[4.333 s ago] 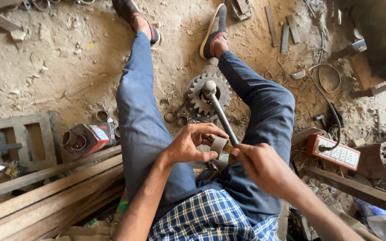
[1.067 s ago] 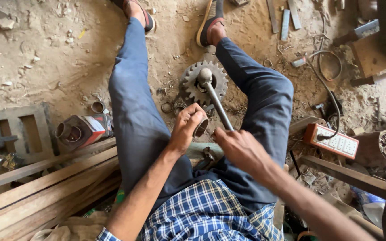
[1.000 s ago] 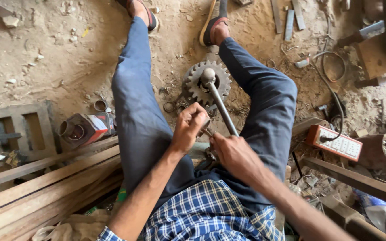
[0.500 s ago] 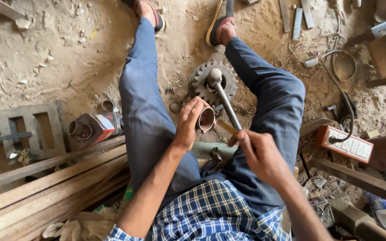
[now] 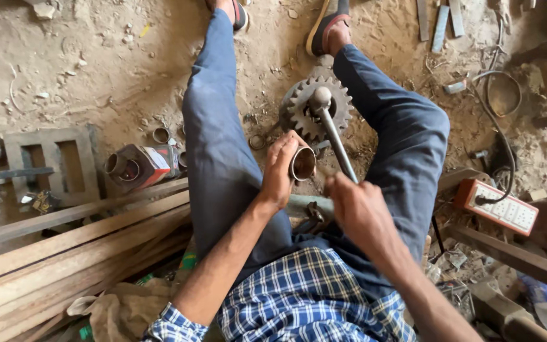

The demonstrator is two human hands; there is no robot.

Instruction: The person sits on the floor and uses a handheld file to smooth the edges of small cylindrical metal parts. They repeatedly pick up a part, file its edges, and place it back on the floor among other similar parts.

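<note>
Near the frame's centre, the left hand (image 5: pixel 281 170) gripped a short metal sleeve (image 5: pixel 302 164), its open end facing up. Just right, the right hand (image 5: pixel 357 209) clasped a steel shaft (image 5: pixel 337 136) running up to a toothed gear (image 5: pixel 302 111) on the dirt floor (image 5: pixel 96 69).

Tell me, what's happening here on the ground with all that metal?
A person sits on the dirt floor, legs spread. The left hand holds a short metal ring sleeve, its open end facing the camera. The right hand grips the near end of a steel rod that runs down to a toothed gear lying between the knees. Wooden planks lie to the left, a power strip to the right.
</note>
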